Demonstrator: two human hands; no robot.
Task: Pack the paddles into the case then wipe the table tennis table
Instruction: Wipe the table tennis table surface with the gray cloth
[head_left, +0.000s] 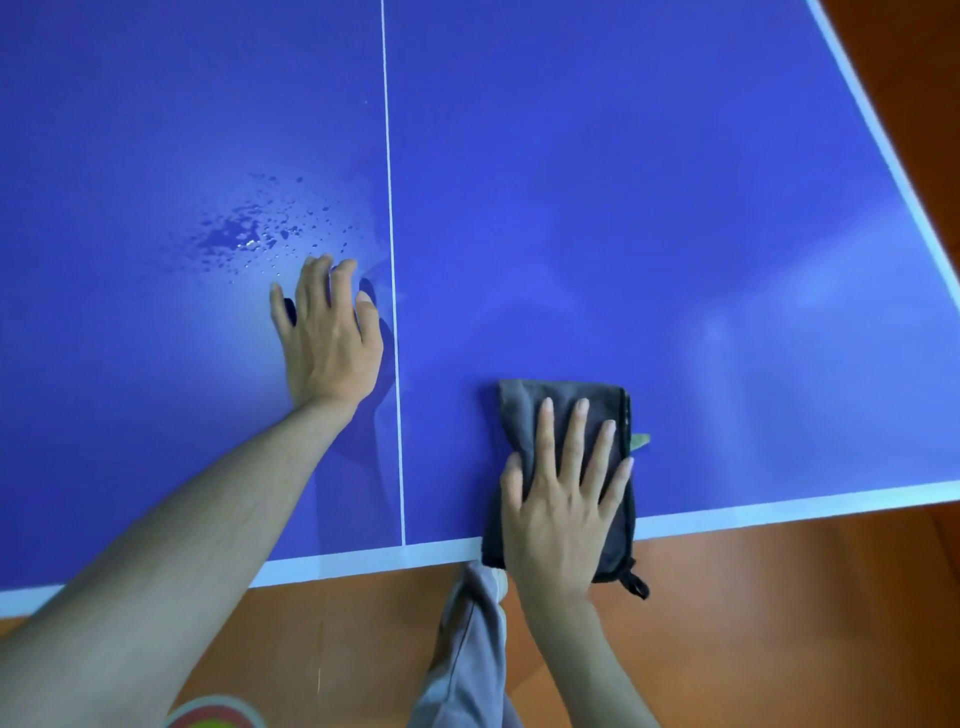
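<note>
Wiping underway: my right hand presses flat on the grey cloth at the blue tabletop edge, lower centre; left hand braces open; next, the water droplets left of centre.

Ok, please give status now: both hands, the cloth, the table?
Left hand flat on table. Right hand flat on grey cloth at near edge. Water drops unwiped, left of centre line.
</note>
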